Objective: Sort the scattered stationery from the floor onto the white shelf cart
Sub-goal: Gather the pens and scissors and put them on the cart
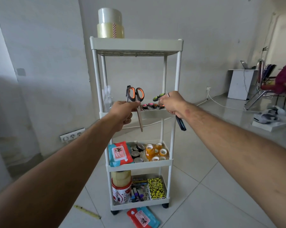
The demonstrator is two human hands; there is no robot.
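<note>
Before the white shelf cart (136, 42), the left hand (122, 111) grips orange-handled scissors (136, 102), blades down. The right hand (171, 102) holds green-handled scissors (158, 96), fingers curled round them, near the second shelf.

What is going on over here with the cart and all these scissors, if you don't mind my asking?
A person is loading stationery onto the white shelf cart. The left hand grips orange-handled scissors, and the right hand holds green-handled scissors, both at the second shelf. A yellow pen and a wipes packet remain on the floor.
</note>
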